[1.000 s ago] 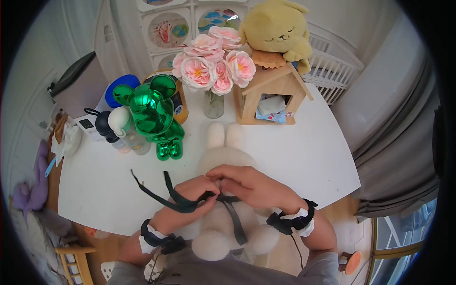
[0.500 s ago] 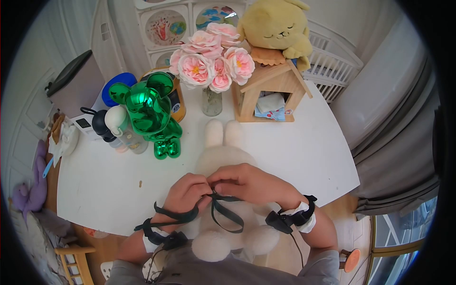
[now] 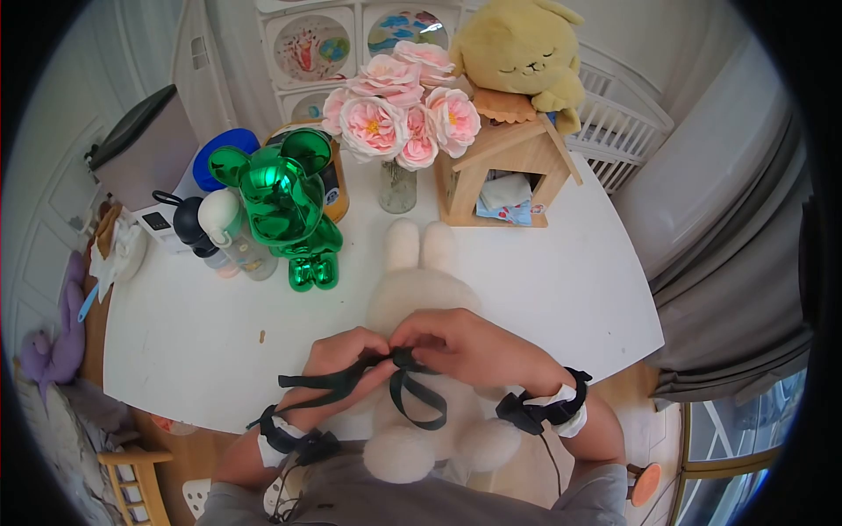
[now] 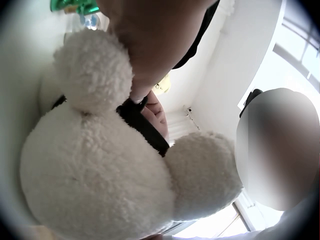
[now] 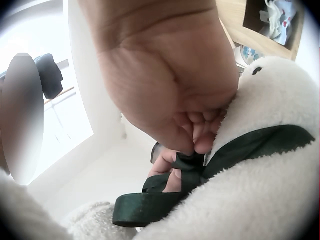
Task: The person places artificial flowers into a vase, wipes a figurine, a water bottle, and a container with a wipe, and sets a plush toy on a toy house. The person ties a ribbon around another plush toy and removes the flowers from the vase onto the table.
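Observation:
A white plush rabbit [image 3: 421, 294] lies on its back on the white table, ears pointing away from me. Round its neck runs a dark green ribbon [image 5: 262, 145], crossed into a knot at the front. My left hand [image 3: 346, 355] pinches the ribbon just left of the knot, and loose ribbon trails back over that wrist. Close against it, my right hand [image 3: 478, 346] pinches the ribbon at the knot with thumb and fingers. A ribbon loop [image 5: 145, 207] hangs below the knot over the belly. In the left wrist view, the rabbit's fluffy body [image 4: 90, 175] hides most of the fingers.
A shiny green bear figure [image 3: 285, 202] stands at the left beside bottles [image 3: 224, 219]. Behind the rabbit are pink flowers in a glass vase [image 3: 398, 188] and a small wooden house [image 3: 456, 188] with a yellow plush [image 3: 517, 53] on top. A grey curtain [image 3: 737, 289] hangs at the right.
The left hand has drawn in towards the knot. A hanging strand over the belly has become a loop, and the ribbon ends that stuck up at the left now lie over the left wrist.

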The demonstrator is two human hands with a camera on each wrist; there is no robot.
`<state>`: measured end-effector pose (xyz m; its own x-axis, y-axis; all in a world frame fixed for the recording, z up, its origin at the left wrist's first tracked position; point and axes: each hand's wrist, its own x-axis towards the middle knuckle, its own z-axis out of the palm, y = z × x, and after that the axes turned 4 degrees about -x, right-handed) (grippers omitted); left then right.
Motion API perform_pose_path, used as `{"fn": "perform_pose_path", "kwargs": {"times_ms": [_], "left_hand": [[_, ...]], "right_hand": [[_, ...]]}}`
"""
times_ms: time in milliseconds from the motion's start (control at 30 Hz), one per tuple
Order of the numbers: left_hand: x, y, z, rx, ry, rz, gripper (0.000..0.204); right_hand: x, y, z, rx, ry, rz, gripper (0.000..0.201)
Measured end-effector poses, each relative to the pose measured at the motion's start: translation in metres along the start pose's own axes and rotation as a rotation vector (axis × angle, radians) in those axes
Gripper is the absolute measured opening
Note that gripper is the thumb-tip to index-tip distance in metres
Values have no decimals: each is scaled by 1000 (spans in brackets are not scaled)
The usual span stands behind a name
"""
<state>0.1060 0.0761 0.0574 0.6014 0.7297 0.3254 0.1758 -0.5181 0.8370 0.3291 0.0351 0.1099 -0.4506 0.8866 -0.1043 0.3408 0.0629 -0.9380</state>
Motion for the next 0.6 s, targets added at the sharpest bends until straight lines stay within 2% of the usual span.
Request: {"fn": "perform_pose_path", "kwargs": {"times_ms": [67, 133, 200, 400, 433, 500, 533, 600], "left_hand": [[-6, -1, -2, -86, -29, -59, 22], [-10, -2, -5, -171, -58, -121, 20], [-13, -4, -9, -280, -150, -200, 19], [-29, -23, -18, -402, -261, -353, 16], [-29, -22, -18, -401, -261, -354, 16], [-29, -19, -18, -530, -225, -476, 12], [-28, -21, -16, -530, -223, -476, 12], [-23, -26, -9, -632, -85, -180, 25]], "right_hand": [[-2, -1, 4, -13, 57, -56, 18], [-5, -6, 7, -332, 190, -181, 17], [-7, -2, 8, -346, 227, -192, 16], [-10, 6, 7, -374, 344, -181, 13], [-10, 7, 8, -379, 361, -184, 14], [-8, 13, 6, -388, 354, -210, 14], [-8, 15, 5, -399, 349, -235, 13], [-8, 14, 5, -351, 340, -241, 15]]}}
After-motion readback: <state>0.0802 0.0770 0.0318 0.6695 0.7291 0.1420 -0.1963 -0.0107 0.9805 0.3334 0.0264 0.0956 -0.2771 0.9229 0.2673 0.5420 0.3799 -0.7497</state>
